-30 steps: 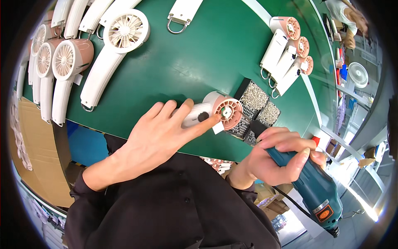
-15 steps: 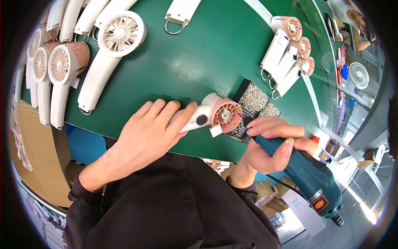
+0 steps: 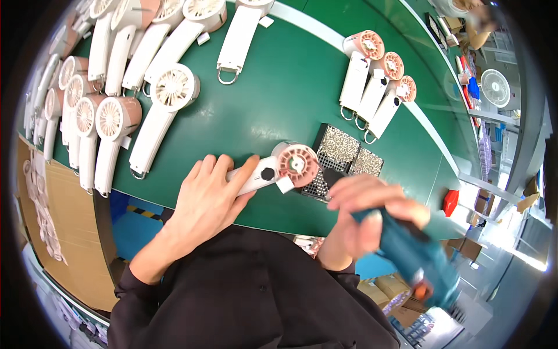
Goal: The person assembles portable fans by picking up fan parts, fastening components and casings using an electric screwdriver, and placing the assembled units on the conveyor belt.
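I had the handheld fan near the middle of the frame, its pink ribbed head facing up and its white handle slanting down to the left. A small white tab stuck out at the head's lower edge. The left hand was clamped on the handle, fingers over the top, below the round black button. The right hand, well apart from the left and blurred, gripped a teal electric screwdriver that ran toward the lower right of the frame. Its dark nose pointed at the head's right rim; I could not tell whether the bit touched.

Just beyond the head I saw a black perforated screw tray with two heaps of silvery screws. On the green desk, three open-headed fans lay side by side at upper right, and many grille-fronted fans crowded the upper left.
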A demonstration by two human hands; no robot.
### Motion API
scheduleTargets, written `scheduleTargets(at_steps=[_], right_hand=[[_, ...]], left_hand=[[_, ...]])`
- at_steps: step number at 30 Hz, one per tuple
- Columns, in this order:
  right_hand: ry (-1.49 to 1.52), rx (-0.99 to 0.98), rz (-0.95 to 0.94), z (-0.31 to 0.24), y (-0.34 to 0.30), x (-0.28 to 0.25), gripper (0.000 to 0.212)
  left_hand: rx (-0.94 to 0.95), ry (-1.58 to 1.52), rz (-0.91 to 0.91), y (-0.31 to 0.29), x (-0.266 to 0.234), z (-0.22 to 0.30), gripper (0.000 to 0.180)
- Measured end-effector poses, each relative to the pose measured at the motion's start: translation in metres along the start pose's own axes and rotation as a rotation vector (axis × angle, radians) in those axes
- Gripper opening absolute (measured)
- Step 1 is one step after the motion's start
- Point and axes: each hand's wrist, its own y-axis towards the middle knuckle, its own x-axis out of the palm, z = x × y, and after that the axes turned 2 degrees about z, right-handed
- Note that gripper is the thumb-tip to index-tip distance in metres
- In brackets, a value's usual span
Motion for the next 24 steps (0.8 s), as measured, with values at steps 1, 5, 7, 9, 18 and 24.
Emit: scheduleTargets(at_steps=[1, 5, 7, 9, 18, 24], right_hand=[[0.014, -0.066, 0.043, -0.008, 0.000, 0.001, 0.023], [-0.027, -0.320, 0.366, -0.028, -0.004, 0.001, 0.022], [-0.140, -0.312, 0.462, -0.033, -0.010, -0.004, 0.021], [-0.123, -0.252, 0.522, -0.037, -0.019, -0.010, 0.020], [-0.227, -0.034, 0.892, -0.053, -0.062, -0.012, 0.015], [-0.208, -0.003, 1.018, -0.051, -0.066, -0.024, 0.013]], left_hand=[[-0.028, 0.003, 0.035, 0.000, 0.000, 0.002, 0.054], [-0.071, 0.076, 0.171, 0.038, 0.009, 0.008, 0.045], [-0.065, 0.105, 0.236, 0.068, 0.021, 0.000, 0.041], [-0.101, 0.236, 0.237, 0.103, 0.027, -0.001, 0.045], [-0.086, 0.171, 0.335, 0.224, 0.058, -0.012, 0.069], [-0.129, 0.099, 0.181, 0.224, 0.051, -0.003, 0.071]])
